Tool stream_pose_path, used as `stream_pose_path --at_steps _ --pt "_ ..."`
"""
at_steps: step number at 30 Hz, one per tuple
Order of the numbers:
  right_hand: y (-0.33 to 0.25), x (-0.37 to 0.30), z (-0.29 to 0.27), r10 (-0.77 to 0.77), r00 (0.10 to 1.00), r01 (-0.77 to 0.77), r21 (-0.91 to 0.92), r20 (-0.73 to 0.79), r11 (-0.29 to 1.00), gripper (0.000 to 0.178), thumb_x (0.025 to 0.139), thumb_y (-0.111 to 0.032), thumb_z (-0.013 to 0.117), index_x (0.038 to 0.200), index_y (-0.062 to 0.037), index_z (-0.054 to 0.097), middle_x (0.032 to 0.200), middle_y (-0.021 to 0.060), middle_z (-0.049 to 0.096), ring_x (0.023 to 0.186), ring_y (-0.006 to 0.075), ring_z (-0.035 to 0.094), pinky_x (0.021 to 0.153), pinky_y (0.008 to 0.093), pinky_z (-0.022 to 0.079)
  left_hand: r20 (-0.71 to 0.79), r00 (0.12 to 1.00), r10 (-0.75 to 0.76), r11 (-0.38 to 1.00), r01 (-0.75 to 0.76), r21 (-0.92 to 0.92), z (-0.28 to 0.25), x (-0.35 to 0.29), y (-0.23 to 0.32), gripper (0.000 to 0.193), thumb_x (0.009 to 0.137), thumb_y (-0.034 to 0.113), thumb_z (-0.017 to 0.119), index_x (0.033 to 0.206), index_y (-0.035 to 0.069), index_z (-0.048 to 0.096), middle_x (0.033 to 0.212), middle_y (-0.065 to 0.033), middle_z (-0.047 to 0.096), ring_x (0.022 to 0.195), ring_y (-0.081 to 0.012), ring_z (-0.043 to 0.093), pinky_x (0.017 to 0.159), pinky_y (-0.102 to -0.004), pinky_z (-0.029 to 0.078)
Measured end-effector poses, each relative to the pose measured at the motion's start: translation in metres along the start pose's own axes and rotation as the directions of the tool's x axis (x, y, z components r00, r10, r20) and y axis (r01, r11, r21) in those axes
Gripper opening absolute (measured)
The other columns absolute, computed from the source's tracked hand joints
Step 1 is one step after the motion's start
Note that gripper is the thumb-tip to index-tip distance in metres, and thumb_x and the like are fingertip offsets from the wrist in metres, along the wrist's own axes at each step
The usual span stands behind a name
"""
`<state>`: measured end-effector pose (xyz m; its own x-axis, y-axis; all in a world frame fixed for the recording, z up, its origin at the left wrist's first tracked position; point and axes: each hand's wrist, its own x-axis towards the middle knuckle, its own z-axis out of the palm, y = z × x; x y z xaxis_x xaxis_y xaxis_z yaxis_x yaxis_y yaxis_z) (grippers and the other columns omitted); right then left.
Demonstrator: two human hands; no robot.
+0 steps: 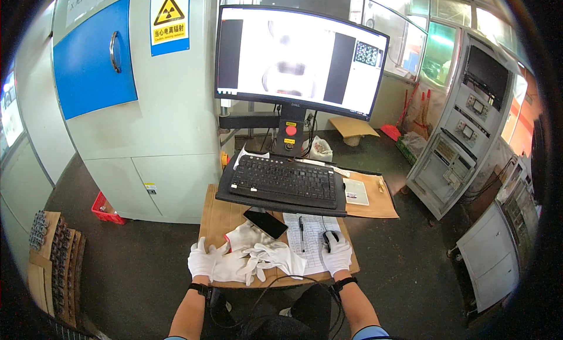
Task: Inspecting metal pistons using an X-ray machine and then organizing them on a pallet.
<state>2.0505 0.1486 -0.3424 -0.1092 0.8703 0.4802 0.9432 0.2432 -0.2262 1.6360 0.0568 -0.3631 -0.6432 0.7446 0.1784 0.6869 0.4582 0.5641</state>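
Note:
My right hand (337, 258), in a white glove, is closed over a black computer mouse (331, 238) on the right part of a printed sheet (314, 237). A black pen (301, 231) lies across that sheet. My left hand (202, 260), gloved in white too, rests at the left edge of the cardboard-covered table (212, 214), fingers slightly apart and nothing seen in them. Loose white gloves (272, 255) lie in a pile right beside it. Behind them is a dark phone (267, 223). A black keyboard (284, 179) sits on a raised tray, below a lit monitor (299, 55) with a grey picture.
A large pale cabinet (170, 117) with a blue door (97, 58) stands at left. Below the monitor is a red button (290, 131). An instrument rack (460, 129) stands at right. Stacked metal parts (61, 264) and a red crate (107, 210) are on the left floor.

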Motion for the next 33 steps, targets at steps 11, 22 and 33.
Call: stream_pose_path --at_steps 11,22,33 --pt "-0.0015 0.0003 0.0011 -0.013 1.000 0.013 -0.028 -0.016 1.000 0.047 0.078 -0.023 0.069 0.124 -0.0166 0.065 0.127 0.0150 0.060 0.097 0.0382 0.062 0.083 0.0494 0.053 0.014 1.000 -0.011 1.000 0.011 0.001 0.0009 0.0011 -0.0037 0.050 0.087 0.036 0.069 0.131 0.013 0.061 0.123 -0.0202 0.064 0.103 -0.0385 0.068 0.087 -0.0447 0.056" --pt "-0.0034 0.0013 -0.0033 -0.040 0.998 0.039 -0.016 -0.052 0.999 0.044 0.077 -0.022 0.069 0.120 -0.0146 0.067 0.124 0.0150 0.062 0.095 0.0381 0.063 0.083 0.0485 0.054 -0.012 1.000 0.013 1.000 -0.013 -0.023 0.0021 -0.0003 -0.0043 0.047 0.088 0.034 0.068 0.129 0.012 0.062 0.119 -0.0190 0.065 0.102 -0.0379 0.067 0.086 -0.0450 0.056" --pt "-0.0035 0.0018 -0.0028 -0.008 1.000 0.008 -0.022 -0.017 1.000 0.045 0.077 -0.022 0.070 0.121 -0.0144 0.068 0.126 0.0152 0.062 0.098 0.0378 0.063 0.086 0.0484 0.053 0.015 1.000 -0.006 1.000 0.006 0.007 -0.0050 -0.0007 0.0009 0.047 0.089 0.035 0.067 0.130 0.013 0.060 0.120 -0.0186 0.064 0.102 -0.0390 0.067 0.086 -0.0463 0.056"
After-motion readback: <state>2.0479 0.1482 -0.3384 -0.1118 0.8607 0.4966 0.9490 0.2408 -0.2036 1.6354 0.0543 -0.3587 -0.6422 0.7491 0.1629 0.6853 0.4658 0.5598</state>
